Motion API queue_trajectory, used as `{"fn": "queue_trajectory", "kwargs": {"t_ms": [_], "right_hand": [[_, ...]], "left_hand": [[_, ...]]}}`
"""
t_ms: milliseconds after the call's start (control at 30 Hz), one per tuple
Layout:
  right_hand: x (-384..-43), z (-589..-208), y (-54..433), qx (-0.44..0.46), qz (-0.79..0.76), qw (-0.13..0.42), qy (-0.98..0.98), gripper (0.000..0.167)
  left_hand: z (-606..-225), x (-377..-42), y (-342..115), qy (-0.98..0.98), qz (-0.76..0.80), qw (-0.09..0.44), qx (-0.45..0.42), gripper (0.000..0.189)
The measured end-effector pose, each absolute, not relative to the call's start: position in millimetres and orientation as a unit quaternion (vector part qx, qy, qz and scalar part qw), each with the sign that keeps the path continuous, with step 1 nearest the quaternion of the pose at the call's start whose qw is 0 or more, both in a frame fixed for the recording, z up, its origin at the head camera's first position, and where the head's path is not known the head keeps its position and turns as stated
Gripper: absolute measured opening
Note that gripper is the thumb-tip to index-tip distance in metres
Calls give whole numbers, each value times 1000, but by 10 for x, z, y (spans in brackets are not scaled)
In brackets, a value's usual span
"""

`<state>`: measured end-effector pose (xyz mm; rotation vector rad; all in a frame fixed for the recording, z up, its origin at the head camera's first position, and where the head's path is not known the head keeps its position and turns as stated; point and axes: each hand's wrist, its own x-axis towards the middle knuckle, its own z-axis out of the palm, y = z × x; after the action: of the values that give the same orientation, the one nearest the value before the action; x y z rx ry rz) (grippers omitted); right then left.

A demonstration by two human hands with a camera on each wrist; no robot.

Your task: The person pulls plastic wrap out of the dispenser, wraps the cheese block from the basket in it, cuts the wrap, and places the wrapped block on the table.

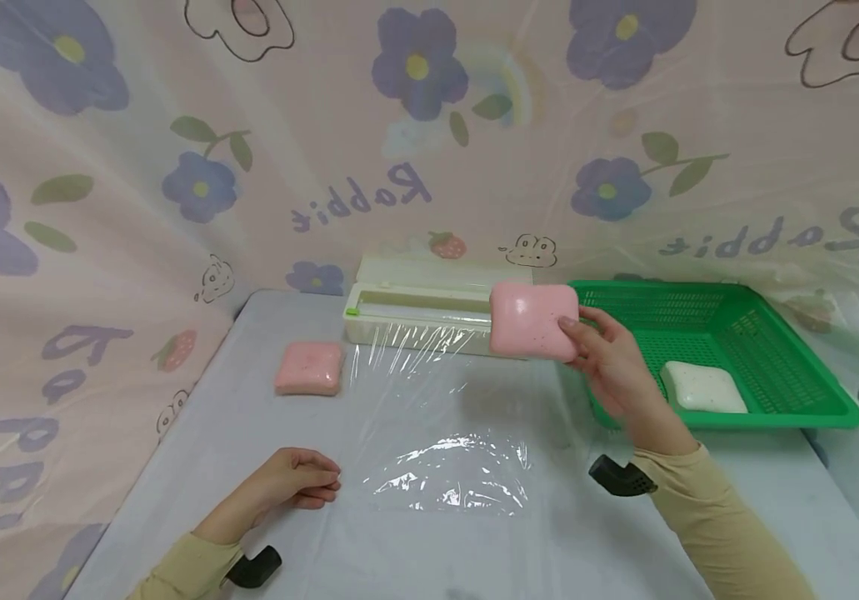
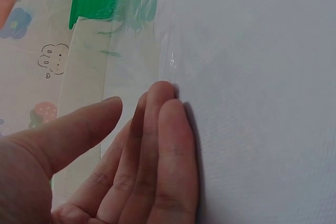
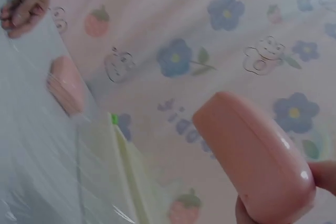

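Observation:
My right hand (image 1: 616,367) pinches a pink, rounded square block (image 1: 526,321) by its right edge, thumb on the near face. The block hangs in the air, overlapping the right end of a white cling film box (image 1: 414,333) in the head view. From that box, a sheet of clear cling film (image 1: 436,433) lies pulled out toward me over the table. Beside the film's left edge is my left hand (image 1: 290,483); in the left wrist view its fingers (image 2: 176,145) are nearly straight, thumb apart, nothing between them. A second pink block (image 1: 311,368) lies left of the film.
A green plastic basket (image 1: 796,350) stands at the right, with a white rounded block (image 1: 702,387) inside. The cling film box has its lid (image 1: 436,271) up and a small green slider (image 1: 352,312) at its left. Behind the white-covered table (image 1: 197,500) hangs a flower-printed curtain (image 1: 309,125).

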<state>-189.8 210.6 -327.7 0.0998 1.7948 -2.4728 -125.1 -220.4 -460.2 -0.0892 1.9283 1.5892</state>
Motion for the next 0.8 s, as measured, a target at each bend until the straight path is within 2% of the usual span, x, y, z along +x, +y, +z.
{"fn": "queue_trajectory", "kwargs": {"t_ms": [300,800], "right_hand": [[-1763,-3837,1678,82,-781,78,615,53],[-1552,-4525,1250,132,-766,111,619,47]], "left_hand": [[-4629,-1253,-2228,732,604,315,-30,30],[-4639,-1281,-2218,724,609,321,-31,30]]}}
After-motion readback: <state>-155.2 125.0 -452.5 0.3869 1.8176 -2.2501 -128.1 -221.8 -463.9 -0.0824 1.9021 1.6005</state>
